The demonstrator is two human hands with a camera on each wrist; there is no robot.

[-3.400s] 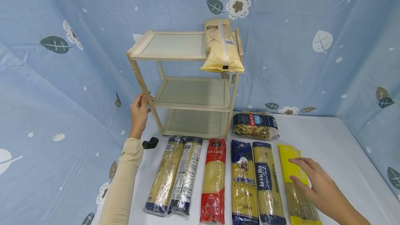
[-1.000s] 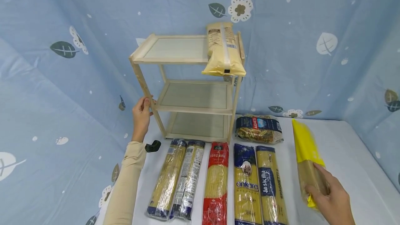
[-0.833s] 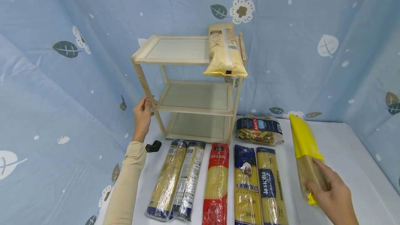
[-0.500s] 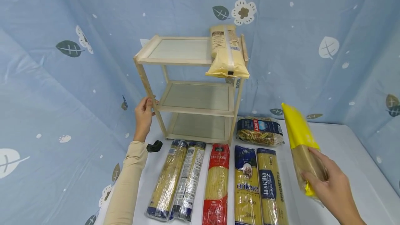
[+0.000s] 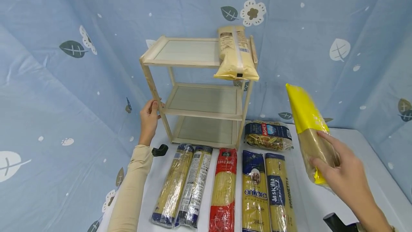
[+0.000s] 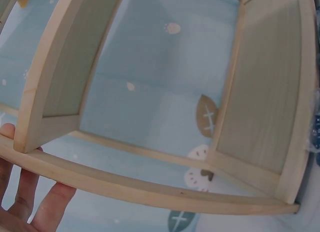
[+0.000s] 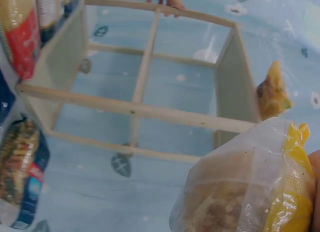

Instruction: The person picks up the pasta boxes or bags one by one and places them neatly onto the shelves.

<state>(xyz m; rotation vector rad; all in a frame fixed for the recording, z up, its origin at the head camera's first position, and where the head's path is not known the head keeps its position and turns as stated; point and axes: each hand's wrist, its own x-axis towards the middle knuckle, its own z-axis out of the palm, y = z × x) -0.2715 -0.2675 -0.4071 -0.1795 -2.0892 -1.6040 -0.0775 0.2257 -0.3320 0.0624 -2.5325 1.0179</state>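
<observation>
In the head view my left hand [image 5: 149, 119] holds the left front post of a three-tier wooden shelf rack [image 5: 199, 112]. Its fingers [image 6: 52, 202] show behind the post in the left wrist view. My right hand [image 5: 344, 171] grips the lower part of a long noodle packet [image 5: 307, 117], yellow at the top and clear with brownish contents below. The packet is tilted, raised above the table to the right of the rack. The right wrist view shows its clear, yellow-edged end close up, with only a sliver of the hand visible.
A cream bag [image 5: 236, 53] lies on the right of the top shelf. In front are a red pasta pack [image 5: 222, 189], an Ankara pack [image 5: 255, 192], a La Sicilia spaghetti pack [image 5: 278, 189] and two blue-ended packs [image 5: 172, 185]. An Agnesi pasta bag [image 5: 268, 136] lies right of the rack.
My right hand, first open over the yellow noodle packet on the table, has taken hold of it and lifted it, moving it up and slightly left. My left hand stays on the rack.
</observation>
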